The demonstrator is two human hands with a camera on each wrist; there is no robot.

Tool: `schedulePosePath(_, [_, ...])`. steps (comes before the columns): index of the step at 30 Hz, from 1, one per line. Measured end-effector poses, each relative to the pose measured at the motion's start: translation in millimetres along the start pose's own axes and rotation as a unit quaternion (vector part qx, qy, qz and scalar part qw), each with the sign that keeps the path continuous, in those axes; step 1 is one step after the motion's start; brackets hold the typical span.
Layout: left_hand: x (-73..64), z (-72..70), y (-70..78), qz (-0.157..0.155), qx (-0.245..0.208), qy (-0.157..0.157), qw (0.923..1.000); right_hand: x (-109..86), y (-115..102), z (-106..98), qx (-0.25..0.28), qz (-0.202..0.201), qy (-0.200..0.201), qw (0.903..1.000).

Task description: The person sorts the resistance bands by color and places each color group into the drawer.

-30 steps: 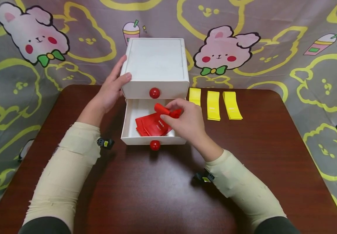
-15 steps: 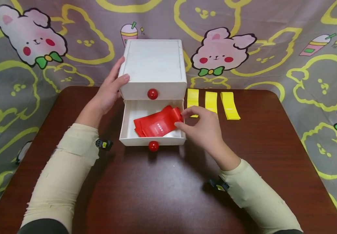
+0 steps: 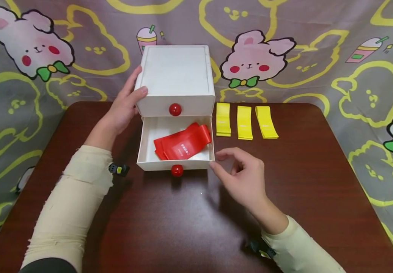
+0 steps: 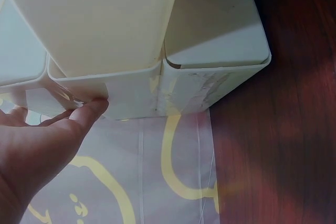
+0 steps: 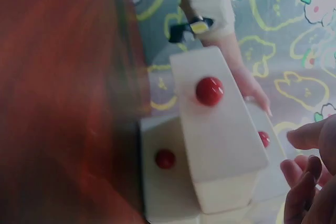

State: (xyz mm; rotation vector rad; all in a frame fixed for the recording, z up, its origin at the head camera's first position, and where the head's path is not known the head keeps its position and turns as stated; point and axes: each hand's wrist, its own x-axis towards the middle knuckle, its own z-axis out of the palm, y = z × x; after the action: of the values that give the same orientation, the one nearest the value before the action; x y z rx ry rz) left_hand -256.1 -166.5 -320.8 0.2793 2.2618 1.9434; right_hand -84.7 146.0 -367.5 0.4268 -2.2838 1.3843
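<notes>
A white drawer cabinet [image 3: 176,70] with red knobs stands at the back of the table. Its middle drawer [image 3: 155,166] is pulled out, and red loop exercise bands [image 3: 179,145] lie flat and overlapping inside. My left hand [image 3: 123,104] rests against the cabinet's left side, thumb at the upper front corner; in the left wrist view its fingertips touch the white wall. Just off the drawer's front right corner, my right hand [image 3: 246,176] is in the air with thumb and forefinger apart and loosely bent, holding nothing.
Three folded yellow loop bands [image 3: 244,123] lie in a row right of the cabinet. The right wrist view shows a lower drawer knob [image 5: 165,159] beneath the extended drawer. A patterned cloth [image 3: 183,22] hangs close behind the dark wooden table [image 3: 169,223].
My right hand has let go of a red band, which now lies in the drawer with the others, and has drawn back right and toward me. My left hand stays on the cabinet.
</notes>
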Motion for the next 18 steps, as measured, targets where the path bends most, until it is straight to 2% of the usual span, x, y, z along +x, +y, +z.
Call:
schedulePosePath(10, [-0.6, -1.1, 0.2, -0.002, 0.009, -0.004, 1.0, -20.7, 2, 22, 0.04, -0.001, 0.0, 0.9992])
schedulePosePath(18, [0.6, -0.5, 0.9, -0.005, 0.0, -0.003, 1.0, -28.3, 7, 48, 0.021, -0.028, -0.038, 0.9986])
